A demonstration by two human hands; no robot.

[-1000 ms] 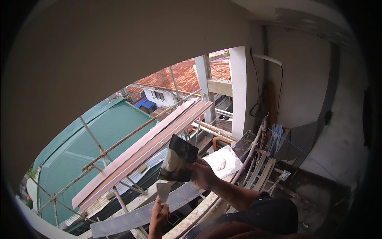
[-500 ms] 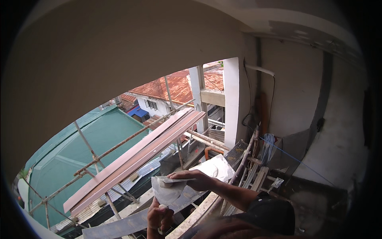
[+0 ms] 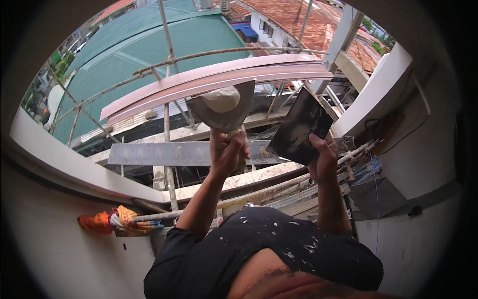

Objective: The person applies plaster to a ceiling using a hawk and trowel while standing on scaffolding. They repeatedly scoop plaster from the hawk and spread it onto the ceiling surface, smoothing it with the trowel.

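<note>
My left hand [image 3: 228,153] is closed around the handle of a wide-bladed putty knife [image 3: 230,119], blade upward. A rounded lump of off-white putty [image 3: 222,98] sits on that blade. To its right, my right hand [image 3: 324,158] grips a thin, dark rectangular spreader blade [image 3: 298,128] by its lower right edge, thumb on the near face. Pale smears mark the middle of this plate. The two tools are apart, held up in front of my chest. The fingers behind the plate are mostly hidden.
Beyond my hands, long pink boards [image 3: 159,94] lie across scaffold poles [image 3: 169,127]. Nearer runs a grey plank [image 3: 184,153]. An orange cloth bundle [image 3: 97,223] is at the left end of a pole. A white column [image 3: 381,89] stands right; a green roof [image 3: 114,82] spreads below.
My view has swung left and down. The spreader blade, earlier over the putty knife, is now apart from it on the right. The paper with white putty is no longer in sight.
</note>
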